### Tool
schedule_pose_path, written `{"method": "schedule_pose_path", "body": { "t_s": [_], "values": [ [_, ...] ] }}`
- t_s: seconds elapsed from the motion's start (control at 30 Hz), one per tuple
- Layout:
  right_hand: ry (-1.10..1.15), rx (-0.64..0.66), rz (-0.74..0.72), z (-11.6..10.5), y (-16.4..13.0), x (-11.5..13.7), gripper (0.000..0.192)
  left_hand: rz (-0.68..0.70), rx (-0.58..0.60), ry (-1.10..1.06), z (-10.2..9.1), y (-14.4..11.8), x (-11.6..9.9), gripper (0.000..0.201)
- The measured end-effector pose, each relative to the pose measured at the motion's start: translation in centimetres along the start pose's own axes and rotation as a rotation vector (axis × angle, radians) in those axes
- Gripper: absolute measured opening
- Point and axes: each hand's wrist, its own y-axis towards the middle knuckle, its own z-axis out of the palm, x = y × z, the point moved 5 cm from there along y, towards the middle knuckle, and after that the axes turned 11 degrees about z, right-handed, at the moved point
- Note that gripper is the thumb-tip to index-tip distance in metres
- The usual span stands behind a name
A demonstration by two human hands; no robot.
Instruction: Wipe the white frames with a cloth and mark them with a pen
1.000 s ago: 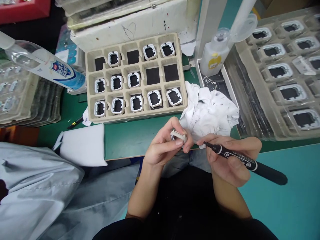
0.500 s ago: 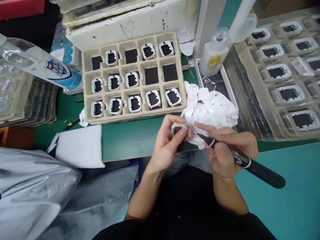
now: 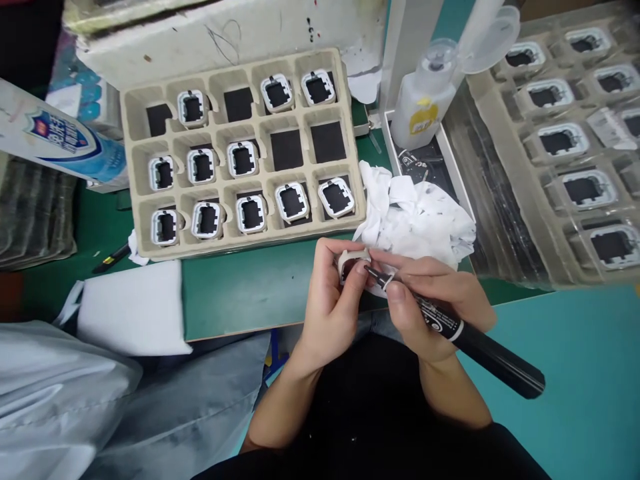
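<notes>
Over table edge, L hand grips white frame; R hand grips marker, tip on frame.

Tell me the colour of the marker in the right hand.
Black marker with white print, head view.

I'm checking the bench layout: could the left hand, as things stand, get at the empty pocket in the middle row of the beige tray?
Probably not right away: the left hand is closed on a small frame, though the green mat between it and the beige tray lies open.
</notes>
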Motion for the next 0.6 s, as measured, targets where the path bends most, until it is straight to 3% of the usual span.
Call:
{"method": "schedule_pose_path", "body": {
  "t_s": [0.2, 0.3, 0.6],
  "values": [
    [-0.116, -0.007, -0.052, -0.22, -0.7, -0.06, 0.032, 0.095, -0.006, 0.17, -0.03, -0.48, -0.24, 0.011],
    [-0.184, 0.007, 0.001, -0.21, -0.87, -0.38, 0.032, 0.108, -0.004, 0.237, -0.14, -0.65, -0.29, 0.013],
    [-0.256, -0.031, -0.078, 0.12, -0.38, 0.17, 0.039, 0.105, 0.043, 0.253, -0.09, -0.75, -0.23, 0.014]
  ]
}}
